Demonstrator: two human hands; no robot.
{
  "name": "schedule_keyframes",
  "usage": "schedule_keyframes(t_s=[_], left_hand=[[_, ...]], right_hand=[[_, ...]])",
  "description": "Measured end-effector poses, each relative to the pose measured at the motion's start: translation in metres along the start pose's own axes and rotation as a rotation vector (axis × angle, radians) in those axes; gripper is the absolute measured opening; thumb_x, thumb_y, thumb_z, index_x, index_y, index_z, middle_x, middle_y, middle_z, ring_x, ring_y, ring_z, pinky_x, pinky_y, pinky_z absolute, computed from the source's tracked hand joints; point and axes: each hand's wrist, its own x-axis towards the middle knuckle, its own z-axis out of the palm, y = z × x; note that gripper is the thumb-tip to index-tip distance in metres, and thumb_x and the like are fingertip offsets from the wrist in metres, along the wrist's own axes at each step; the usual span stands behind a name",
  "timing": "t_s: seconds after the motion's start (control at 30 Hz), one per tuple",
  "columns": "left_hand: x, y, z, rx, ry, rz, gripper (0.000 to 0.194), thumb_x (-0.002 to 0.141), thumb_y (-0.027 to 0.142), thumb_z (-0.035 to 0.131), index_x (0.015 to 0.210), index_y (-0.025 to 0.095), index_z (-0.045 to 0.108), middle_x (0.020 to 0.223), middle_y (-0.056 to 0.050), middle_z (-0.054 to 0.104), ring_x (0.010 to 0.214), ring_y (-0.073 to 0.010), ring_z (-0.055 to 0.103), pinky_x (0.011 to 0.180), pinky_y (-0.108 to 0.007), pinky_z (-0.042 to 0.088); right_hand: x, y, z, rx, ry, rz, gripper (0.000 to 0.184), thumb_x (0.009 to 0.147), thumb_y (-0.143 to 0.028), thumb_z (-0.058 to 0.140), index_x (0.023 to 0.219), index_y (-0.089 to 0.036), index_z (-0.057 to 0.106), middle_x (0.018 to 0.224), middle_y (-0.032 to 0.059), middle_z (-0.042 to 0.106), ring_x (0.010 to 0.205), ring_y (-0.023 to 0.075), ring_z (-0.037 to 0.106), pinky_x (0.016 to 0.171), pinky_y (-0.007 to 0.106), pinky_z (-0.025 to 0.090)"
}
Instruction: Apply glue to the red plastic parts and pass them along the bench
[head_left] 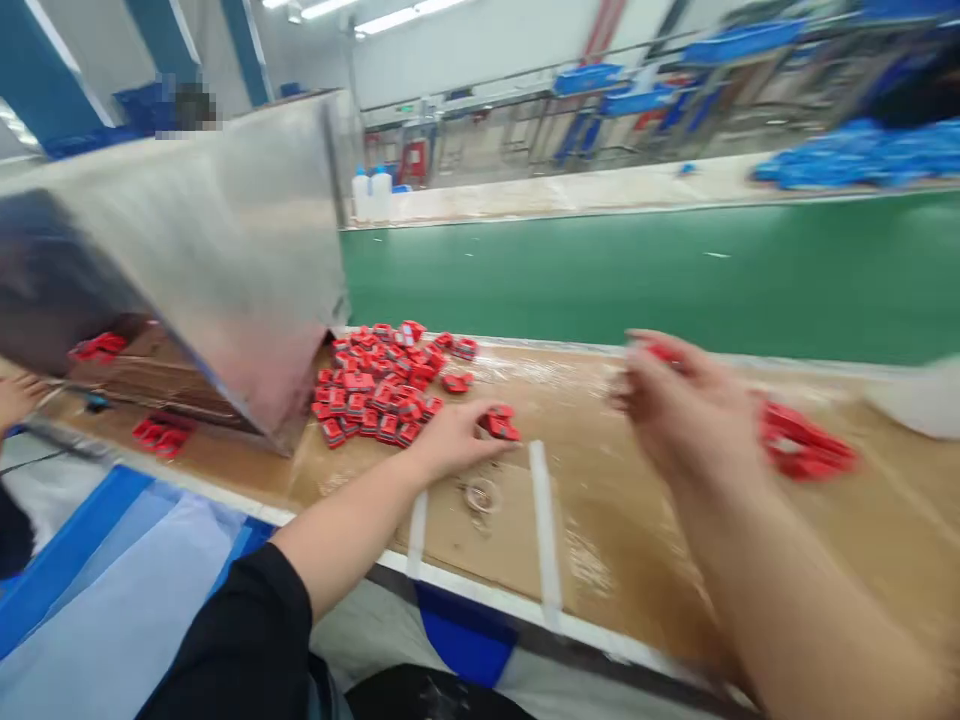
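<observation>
While left hand (450, 440) touches glossy red plastic parts (379, 385)

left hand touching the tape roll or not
Apart. The head view shows the left hand just above the tape roll, with bare cardboard visible between its fingertips and the roll.

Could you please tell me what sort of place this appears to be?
It looks like a factory assembly line: a long green conveyor belt, a cardboard-covered bench with a heap of small red parts, and blue trays on racks beyond.
</observation>
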Motion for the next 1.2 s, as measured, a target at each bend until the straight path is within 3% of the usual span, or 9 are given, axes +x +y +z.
schedule_keyframes(t_s=[0.1, 0.17, 0.3, 0.43, 0.57, 0.73, 0.87, 0.93, 1.2], left_hand=[[0.007, 0.001, -0.001, -0.069, -0.002, -0.035, 0.055, 0.078, 0.039, 0.081, 0.127, 0.018, 0.068, 0.093, -0.005, 0.075, 0.073, -0.0168, 0.066, 0.073, -0.03, 0.053], [0.012, 0.001, -0.002, -0.111, -0.046, -0.029, 0.054, 0.079, 0.037, 0.079, 0.129, 0.019, 0.067, 0.09, -0.003, 0.073, 0.068, -0.0149, 0.063, 0.067, -0.028, 0.052], [0.015, 0.003, -0.002, -0.161, -0.11, -0.021, 0.048, 0.08, 0.036, 0.079, 0.124, 0.02, 0.07, 0.09, -0.002, 0.073, 0.066, -0.0139, 0.063, 0.063, -0.027, 0.051], [0.015, 0.005, -0.001, -0.311, -0.123, -0.069, 0.053, 0.077, 0.033, 0.082, 0.126, 0.018, 0.069, 0.112, -0.009, 0.076, 0.092, -0.0221, 0.073, 0.082, -0.035, 0.059], [0.017, 0.007, -0.005, -0.546, -0.207, -0.113, 0.052, 0.08, 0.037, 0.079, 0.127, 0.017, 0.07, 0.131, -0.013, 0.07, 0.118, -0.0294, 0.068, 0.1, -0.041, 0.056], [0.018, 0.004, -0.009, -0.626, -0.198, -0.212, 0.047, 0.083, 0.045, 0.079, 0.118, 0.014, 0.075, 0.123, -0.014, 0.074, 0.109, -0.0272, 0.071, 0.097, -0.039, 0.056], [0.019, 0.001, -0.005, -0.549, -0.157, -0.155, 0.052, 0.076, 0.042, 0.086, 0.118, 0.015, 0.072, 0.114, -0.012, 0.076, 0.102, -0.0259, 0.071, 0.091, -0.039, 0.056], [0.019, 0.003, -0.003, -0.503, -0.119, -0.07, 0.053, 0.076, 0.041, 0.086, 0.12, 0.016, 0.07, 0.117, -0.011, 0.075, 0.105, -0.0253, 0.07, 0.093, -0.038, 0.055], [0.011, 0.005, 0.0, -0.288, -0.051, 0.105, 0.044, 0.086, 0.042, 0.077, 0.119, 0.017, 0.065, 0.104, -0.006, 0.073, 0.088, -0.0197, 0.068, 0.077, -0.029, 0.054]], right_hand=[[-0.022, -0.006, -0.006, 0.113, -0.206, 0.043, 0.033, 0.095, -0.05, 0.063, 0.107, -0.021, 0.076, 0.074, 0.0035, 0.065, 0.059, 0.0137, 0.059, 0.057, 0.031, 0.05], [-0.03, -0.006, 0.006, 0.094, -0.327, -0.059, 0.033, 0.092, -0.051, 0.067, 0.099, -0.021, 0.079, 0.089, 0.0063, 0.068, 0.078, 0.0172, 0.064, 0.071, 0.034, 0.055], [-0.035, 0.003, 0.024, 0.097, -0.474, -0.221, 0.033, 0.094, -0.049, 0.066, 0.111, -0.024, 0.079, 0.114, 0.0099, 0.063, 0.105, 0.0223, 0.063, 0.093, 0.042, 0.054], [-0.037, 0.013, 0.022, 0.118, -0.549, -0.234, 0.033, 0.096, -0.047, 0.064, 0.119, -0.026, 0.077, 0.124, 0.0111, 0.059, 0.109, 0.0219, 0.06, 0.102, 0.046, 0.051], [-0.036, 0.017, 0.018, 0.048, -0.558, -0.311, 0.034, 0.096, -0.046, 0.066, 0.123, -0.028, 0.075, 0.126, 0.0114, 0.059, 0.108, 0.0218, 0.059, 0.101, 0.045, 0.052], [-0.031, 0.011, 0.014, -0.197, -0.603, -0.498, 0.034, 0.095, -0.045, 0.068, 0.127, -0.035, 0.072, 0.135, 0.0091, 0.059, 0.122, 0.0258, 0.056, 0.109, 0.052, 0.047], [-0.033, 0.003, 0.012, -0.152, -0.722, -0.485, 0.092, 0.081, -0.053, 0.08, 0.159, -0.033, 0.036, 0.155, 0.0132, 0.047, 0.144, 0.032, 0.044, 0.119, 0.056, 0.039], [-0.035, 0.001, 0.012, -0.041, -0.78, -0.438, 0.104, 0.081, -0.051, 0.081, 0.164, -0.029, 0.022, 0.16, 0.0156, 0.041, 0.148, 0.0311, 0.042, 0.122, 0.051, 0.038], [-0.033, -0.004, 0.005, 0.04, -0.849, -0.434, 0.063, 0.101, -0.035, 0.06, 0.158, -0.027, 0.036, 0.163, 0.0125, 0.039, 0.152, 0.0227, 0.038, 0.124, 0.043, 0.037]])
